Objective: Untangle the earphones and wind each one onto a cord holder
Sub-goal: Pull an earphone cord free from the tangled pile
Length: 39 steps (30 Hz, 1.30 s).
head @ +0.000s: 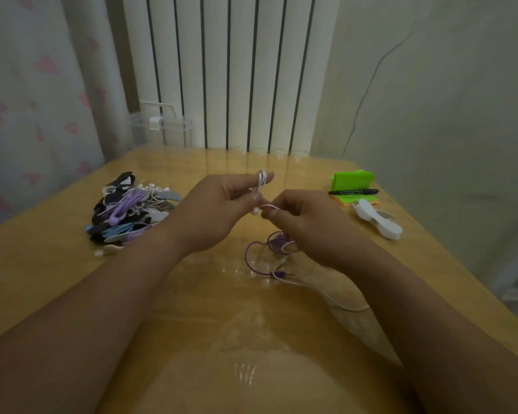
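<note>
I note the left hand (219,210) holding white cord (262,180) looped round its index finger; the right hand (305,225) pinches it too. Purple earphone (277,242) lies at 6 o'clock of both hands, holder pile (132,210) at 9.

Home: heart-print curtain (36,115), radiator (231,70)

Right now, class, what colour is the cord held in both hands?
White cord, best in head view.
</note>
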Tool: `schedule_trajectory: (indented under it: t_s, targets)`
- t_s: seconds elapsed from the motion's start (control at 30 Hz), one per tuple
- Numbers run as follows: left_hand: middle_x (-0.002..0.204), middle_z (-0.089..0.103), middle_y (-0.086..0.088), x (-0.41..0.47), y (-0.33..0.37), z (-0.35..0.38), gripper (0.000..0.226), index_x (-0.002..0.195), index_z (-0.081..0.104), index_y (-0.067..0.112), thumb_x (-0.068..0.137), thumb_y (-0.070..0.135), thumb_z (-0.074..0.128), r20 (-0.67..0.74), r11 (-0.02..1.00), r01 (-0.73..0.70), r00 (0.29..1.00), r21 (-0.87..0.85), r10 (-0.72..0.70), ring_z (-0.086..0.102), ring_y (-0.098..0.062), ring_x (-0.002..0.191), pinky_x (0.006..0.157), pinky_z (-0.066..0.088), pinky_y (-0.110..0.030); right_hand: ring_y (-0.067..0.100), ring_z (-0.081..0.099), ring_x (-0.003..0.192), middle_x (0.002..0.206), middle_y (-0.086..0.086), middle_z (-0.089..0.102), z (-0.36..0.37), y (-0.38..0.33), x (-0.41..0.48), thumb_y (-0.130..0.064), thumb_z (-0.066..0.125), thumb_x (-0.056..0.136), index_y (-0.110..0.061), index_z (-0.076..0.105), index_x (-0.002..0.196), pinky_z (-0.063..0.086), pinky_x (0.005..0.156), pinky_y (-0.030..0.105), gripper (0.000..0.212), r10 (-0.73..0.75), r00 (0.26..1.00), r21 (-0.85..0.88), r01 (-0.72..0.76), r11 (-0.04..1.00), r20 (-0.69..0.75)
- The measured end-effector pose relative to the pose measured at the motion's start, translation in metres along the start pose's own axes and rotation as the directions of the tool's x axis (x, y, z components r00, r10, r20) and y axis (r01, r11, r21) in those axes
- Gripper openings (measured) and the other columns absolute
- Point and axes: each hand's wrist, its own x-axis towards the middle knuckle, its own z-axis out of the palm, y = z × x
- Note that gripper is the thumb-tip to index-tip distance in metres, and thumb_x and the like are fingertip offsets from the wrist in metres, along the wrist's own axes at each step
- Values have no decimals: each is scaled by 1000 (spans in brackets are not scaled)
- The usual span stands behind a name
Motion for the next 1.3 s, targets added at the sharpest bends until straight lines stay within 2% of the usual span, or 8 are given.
schedule_trajectory:
  t_s: [0.2,0.37,0.53,0.63,0.83,1.0,1.17,1.3]
  targets:
    - [96,76,14,0,3,-5,31,134,67,37,107,27,57,332,964,-64,943,259,-27,68,3,91,81,50,-21,10,54,60,75,1,63,-23,5,3,-12,65,93,-25,68,99,46,58,34,15,-59,994,87,67,994,-89]
    - [94,73,-13,-3,14,-15,28,119,76,35,106,20,56,539,967,132,843,-216,5,42,-14,51,47,37,-23,13,55,69,83,4,64,-33,9,4,-7,64,98,-13,70,104,48,63,25,10,-104,993,270,113,956,-49]
    - [94,74,1,0,11,-19,41,139,61,8,101,21,53,391,750,191,915,-633,96,37,-5,43,45,21,-22,13,54,68,80,0,62,-25,13,1,-24,58,106,-14,74,107,48,62,22,18,-82,997,350,77,933,-2]
    - [99,74,2,6,8,-18,35,138,63,21,105,22,50,192,664,145,981,-734,-2,33,-3,40,48,21,-22,9,56,64,77,-2,63,-7,8,0,-31,53,108,-24,75,109,50,60,29,23,-57,995,179,40,983,88]
    - [113,78,2,3,0,-12,36,144,62,22,110,25,52,-88,982,26,995,-189,-44,48,-2,49,50,39,-13,-10,62,89,112,-15,73,7,-6,-4,-38,52,108,-29,75,116,49,71,17,26,-94,974,-37,104,994,205]
    - [115,70,33,-1,3,-6,30,134,68,29,108,22,56,86,988,-59,995,144,47,69,-1,92,79,48,-6,14,68,77,84,-4,74,-8,-1,-3,-38,60,103,-28,77,98,56,72,34,21,-60,998,-54,62,997,28]
    - [89,74,7,-3,12,-7,25,120,74,22,110,23,50,276,982,-97,960,163,49,62,7,65,62,43,-6,28,60,71,80,9,67,-16,6,2,-33,68,98,-25,72,93,55,68,49,10,-72,995,18,73,997,-71]
    - [86,73,3,-1,13,-11,26,122,73,27,109,25,51,380,986,-20,924,165,-44,56,4,55,56,41,-7,14,38,49,63,2,49,-29,5,3,-8,59,103,-9,63,108,37,43,29,6,-30,1000,432,29,901,-6]
